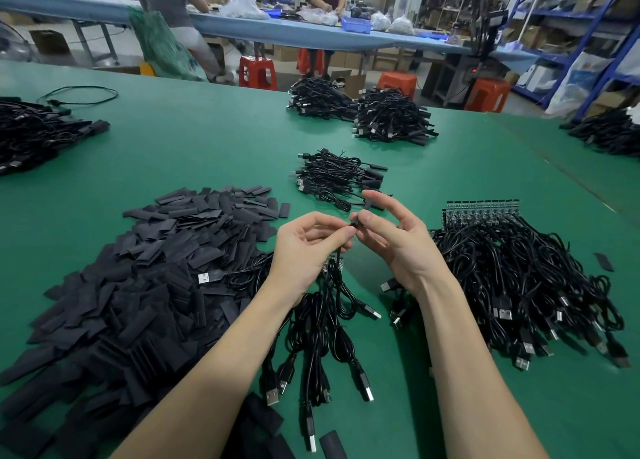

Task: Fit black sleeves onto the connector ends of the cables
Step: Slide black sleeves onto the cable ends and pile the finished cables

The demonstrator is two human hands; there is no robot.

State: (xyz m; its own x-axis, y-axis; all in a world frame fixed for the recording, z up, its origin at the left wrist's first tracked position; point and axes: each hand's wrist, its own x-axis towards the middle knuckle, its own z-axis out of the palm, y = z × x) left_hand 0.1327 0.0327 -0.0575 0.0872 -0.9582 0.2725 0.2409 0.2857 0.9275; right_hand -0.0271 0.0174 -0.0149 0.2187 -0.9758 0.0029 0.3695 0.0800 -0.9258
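My left hand [304, 247] pinches the upper end of a black cable [330, 306] whose loops and USB plugs hang down to the green table [207, 153]. My right hand [394, 233] pinches a black sleeve [367, 203] between thumb and forefinger, right at that cable end, fingertips of both hands almost touching. The connector end itself is hidden by the fingers. A large heap of flat black sleeves [145, 285] lies to the left. A pile of cables with small circuit boards [512, 268] lies to the right.
A small pile of sleeved cables [337, 178] lies just beyond my hands. Bigger cable bundles [367, 115] sit at the far edge, with more at far left [38, 133] and far right [609, 133]. People work at a blue bench [277, 32] behind red stools.
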